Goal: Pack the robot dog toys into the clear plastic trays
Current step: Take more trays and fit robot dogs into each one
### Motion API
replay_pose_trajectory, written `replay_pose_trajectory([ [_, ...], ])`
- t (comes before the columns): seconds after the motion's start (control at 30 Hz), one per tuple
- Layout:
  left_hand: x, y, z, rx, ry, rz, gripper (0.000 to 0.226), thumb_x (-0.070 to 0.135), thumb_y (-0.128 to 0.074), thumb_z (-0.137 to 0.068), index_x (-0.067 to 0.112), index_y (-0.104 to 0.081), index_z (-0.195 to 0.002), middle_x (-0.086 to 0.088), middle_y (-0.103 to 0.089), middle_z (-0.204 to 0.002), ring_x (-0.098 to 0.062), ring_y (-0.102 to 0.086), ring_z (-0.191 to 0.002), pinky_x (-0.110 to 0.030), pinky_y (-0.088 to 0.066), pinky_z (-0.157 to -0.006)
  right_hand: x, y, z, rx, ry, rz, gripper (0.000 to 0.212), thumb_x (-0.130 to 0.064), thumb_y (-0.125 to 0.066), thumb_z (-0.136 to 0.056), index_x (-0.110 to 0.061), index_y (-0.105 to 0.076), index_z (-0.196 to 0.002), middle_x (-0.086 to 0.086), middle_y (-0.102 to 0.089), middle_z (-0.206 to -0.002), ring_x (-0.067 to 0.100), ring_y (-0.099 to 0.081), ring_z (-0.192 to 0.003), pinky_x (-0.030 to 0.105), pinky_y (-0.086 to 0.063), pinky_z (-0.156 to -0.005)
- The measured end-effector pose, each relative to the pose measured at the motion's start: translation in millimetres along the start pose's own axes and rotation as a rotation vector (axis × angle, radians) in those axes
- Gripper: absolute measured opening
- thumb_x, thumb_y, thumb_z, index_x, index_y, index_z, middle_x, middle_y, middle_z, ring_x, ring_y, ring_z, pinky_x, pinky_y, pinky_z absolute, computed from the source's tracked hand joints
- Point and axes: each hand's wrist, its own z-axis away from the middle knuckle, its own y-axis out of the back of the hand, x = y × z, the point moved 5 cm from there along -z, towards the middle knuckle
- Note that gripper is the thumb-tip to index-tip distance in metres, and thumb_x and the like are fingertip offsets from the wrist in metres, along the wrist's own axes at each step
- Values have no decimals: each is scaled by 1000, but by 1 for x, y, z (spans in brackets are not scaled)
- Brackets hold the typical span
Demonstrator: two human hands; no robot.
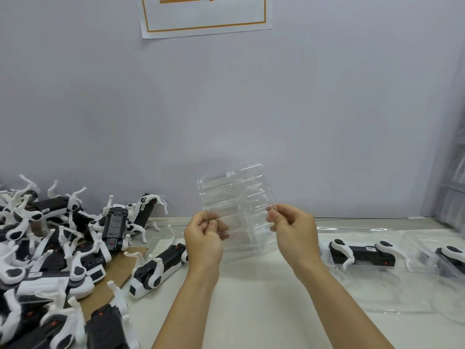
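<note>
clear tray (pixel 236 205): empty, upright, held mid-air | robot dogs (pixel 50 248): piled left | packed dog (pixel 362 253): right

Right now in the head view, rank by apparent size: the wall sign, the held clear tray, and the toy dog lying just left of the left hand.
1. Wall sign, though cropped by the frame top.
2. Held clear tray.
3. Toy dog.

A clear plastic tray (pixel 235 210) is held upright above the middle of the table (pixel 264 298), the left hand (pixel 204 241) pinching its left edge and the right hand (pixel 294 234) its right edge. To the left lies a heap of robot dog toys (pixel 50 248), partly on a sheet of cardboard (pixel 118 268). To the right, a packed tray (pixel 362 258) lies flat on the table with a toy in it, and another packed tray (pixel 450 258) lies beyond it at the right edge. A wall (pixel 226 109) stands behind the table, with a paper sign (pixel 206 13) on it.
</note>
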Motion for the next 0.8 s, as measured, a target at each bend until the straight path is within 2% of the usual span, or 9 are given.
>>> replay_pose_trajectory([
  [0.1, -4, 9, -5, 75, 96, 110, 35, -10, -36, -99, 11, -59, -83, -4, -60, -64, -16, -57, -59, -23, -50, -55, 0, 13, -6, 54, -6, -21, 27, -8, -59, -97, -28, -70, -83, -7, -70, -74, 12, -62, -66, 16, -48, -63],
  [0.2, -9, 12, -5, 109, 219, 295, 32, -6, -35, -102, 11, -57, -88, -9, -58, -77, -19, -55, -69, -29, -50, -66, 5, 21, -9, 128, -46, -90, 19, -12, -56, -100, -22, -72, -94, -7, -69, -77, 2, -60, -58, 21, -48, -65],
  [0.37, -16, 3, -2, 61, 404, 597, 29, -1, -33, -105, 11, -56, -94, -11, -59, -86, -23, -57, -75, -33, -50, -72, 6, 23, -10, 221, -35, -182, 16, -17, -53, -102, -18, -69, -102, -6, -68, -80, -1, -57, -56, 23, -49, -69],
  [0.47, -23, -2, -1, 2, 504, 655, 22, 0, -36, -105, 7, -55, -96, -12, -61, -91, -23, -61, -84, -34, -51, -74, 5, 26, -10, 276, -15, -205, 16, -19, -53, -102, -21, -68, -101, -7, -67, -81, 3, -57, -60, 24, -49, -70],
  [0.6, -39, -1, 2, -36, 604, 475, 20, 1, -40, -104, 1, -51, -88, -21, -57, -89, -29, -61, -81, -41, -54, -86, 2, 31, -9, 332, 7, -224, 21, -17, -49, -104, -26, -66, -97, -7, -66, -80, 6, -55, -62, 21, -48, -68],
  [0.63, -42, -1, 4, -56, 629, 379, 18, 2, -42, -104, -1, -52, -89, -24, -60, -90, -31, -65, -79, -42, -56, -83, 2, 32, -9, 336, 8, -228, 22, -16, -48, -104, -27, -66, -96, -7, -65, -80, 4, -55, -60, 20, -48, -66],
  [0.73, -47, -1, 12, -182, 629, 3, 26, 15, -50, -103, -9, -55, -95, -27, -69, -84, -34, -72, -64, -32, -57, -51, 1, 33, -9, 342, 11, -241, 24, -14, -48, -104, -25, -67, -96, -7, -64, -78, 2, -53, -58, 18, -47, -64],
  [0.8, -46, -6, 18, -304, 576, -224, 36, 25, -53, -102, -10, -59, -95, -22, -71, -73, -32, -72, -58, -28, -54, -45, 0, 34, -8, 352, 18, -253, 23, -14, -48, -104, -23, -68, -97, -6, -64, -78, 6, -52, -59, 21, -47, -65],
])
